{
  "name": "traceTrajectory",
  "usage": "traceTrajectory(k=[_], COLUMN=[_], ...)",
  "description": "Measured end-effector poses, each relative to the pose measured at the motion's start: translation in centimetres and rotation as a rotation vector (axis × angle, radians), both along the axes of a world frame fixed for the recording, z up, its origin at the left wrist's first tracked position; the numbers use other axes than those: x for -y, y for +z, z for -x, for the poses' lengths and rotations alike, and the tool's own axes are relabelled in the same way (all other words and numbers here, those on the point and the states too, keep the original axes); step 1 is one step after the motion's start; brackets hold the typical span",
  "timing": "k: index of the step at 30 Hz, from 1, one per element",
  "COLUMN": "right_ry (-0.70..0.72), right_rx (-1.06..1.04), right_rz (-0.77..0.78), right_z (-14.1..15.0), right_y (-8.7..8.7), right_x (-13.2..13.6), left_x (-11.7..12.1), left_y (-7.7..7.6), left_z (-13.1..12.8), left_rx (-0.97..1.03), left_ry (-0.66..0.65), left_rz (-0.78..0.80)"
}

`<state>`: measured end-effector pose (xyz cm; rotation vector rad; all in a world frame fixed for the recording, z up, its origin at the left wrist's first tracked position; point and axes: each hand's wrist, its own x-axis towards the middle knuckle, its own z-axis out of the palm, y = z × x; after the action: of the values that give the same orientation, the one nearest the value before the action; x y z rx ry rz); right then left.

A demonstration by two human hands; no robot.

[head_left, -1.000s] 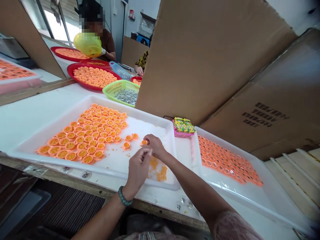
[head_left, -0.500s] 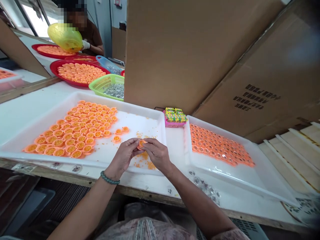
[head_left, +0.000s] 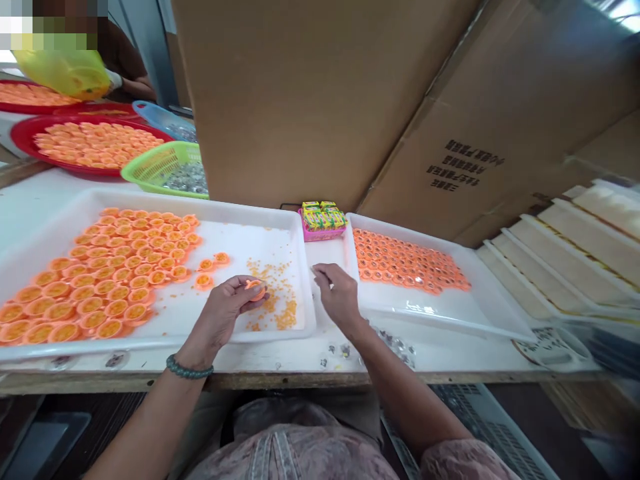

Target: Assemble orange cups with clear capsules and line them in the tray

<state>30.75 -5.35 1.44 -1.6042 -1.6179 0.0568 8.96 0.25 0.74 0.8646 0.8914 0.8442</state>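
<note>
My left hand (head_left: 225, 307), with a green bead bracelet on its wrist, grips a small orange plastic cup (head_left: 257, 291) between thumb and fingers. The cup is above the right part of a white tray (head_left: 309, 293). Orange cups (head_left: 117, 273) with yellow-orange contents stand packed in that tray's left part, and small yellow-orange bits (head_left: 286, 313) are scattered on its right. My right hand (head_left: 339, 300) is apart from the cup, over the gap between two trays. Its thumb and fingers are bent together; whatever is in them, if anything, cannot be made out.
A second white tray (head_left: 440, 312) holds rows of orange pieces (head_left: 405, 261). Small clear pieces (head_left: 395, 347) lie by the table's front edge. A pink basket (head_left: 323, 235) of yellow packets, a green basket (head_left: 145, 175) and cardboard (head_left: 310, 100) stand behind. A co-worker (head_left: 123, 60) holds a yellow bowl (head_left: 63, 70).
My right hand has left the cup and moved right, away from my left hand. My left hand keeps hold of the cup. The whole view has shifted to the right.
</note>
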Motion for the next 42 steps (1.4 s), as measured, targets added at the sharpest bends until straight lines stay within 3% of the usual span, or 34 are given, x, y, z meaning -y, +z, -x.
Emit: traceTrajectory(k=[3, 6, 10, 14, 18, 21, 24, 29, 31, 33, 36, 38, 42], right_ry=[-0.139, -0.034, 0.129, 0.151, 0.122, 0.183, 0.177, -0.003, -0.077, -0.095, -0.008, 0.086, 0.282], right_rx=[0.167, 0.279, 0.323, 0.470, 0.602, 0.614, 0.464, 0.285, 0.083, -0.249, -0.642, -0.744, -0.789], right_rz=[0.301, 0.509, 0.491, 0.472, 0.381, 0.380, 0.404, 0.357, 0.321, 0.271, 0.214, 0.238, 0.431], right_z=[-3.1, -4.0, -3.2, -3.2, -3.1, -2.8, -2.9, -3.8, -3.9, -3.8, -2.6, -1.3, 1.4], right_y=[-0.6, -2.0, -4.5, -6.3, -6.9, -6.9, -7.2, -7.0, -6.3, -4.9, -2.3, -0.7, 1.3], right_x=[1.2, 1.9, 1.6, 1.3, 1.6, 1.4, 0.9, 0.6, 0.7, 0.8, 0.7, 0.4, -0.9], left_x=[-0.1, -0.2, -0.1, 0.0, 0.1, 0.1, 0.1, 0.2, 0.2, 0.2, 0.3, 0.3, 0.3], left_y=[-0.3, -0.4, -0.1, 0.0, -0.2, -0.1, 0.1, -0.1, -0.3, -0.4, -0.3, -0.2, 0.0], left_z=[-0.1, -0.3, -0.4, -0.5, -0.6, -0.7, -0.7, -0.6, -0.5, -0.5, -0.6, -0.6, -0.3], left_rx=[-0.072, -0.094, -0.130, -0.158, -0.183, -0.185, -0.183, -0.171, -0.152, -0.136, -0.093, -0.030, 0.068], left_ry=[-0.021, -0.033, -0.022, -0.022, -0.027, -0.014, 0.011, 0.005, -0.003, -0.006, 0.013, 0.002, -0.068], left_rz=[0.001, 0.015, 0.008, -0.018, -0.030, -0.022, -0.020, -0.044, -0.053, -0.053, -0.011, 0.022, 0.005])
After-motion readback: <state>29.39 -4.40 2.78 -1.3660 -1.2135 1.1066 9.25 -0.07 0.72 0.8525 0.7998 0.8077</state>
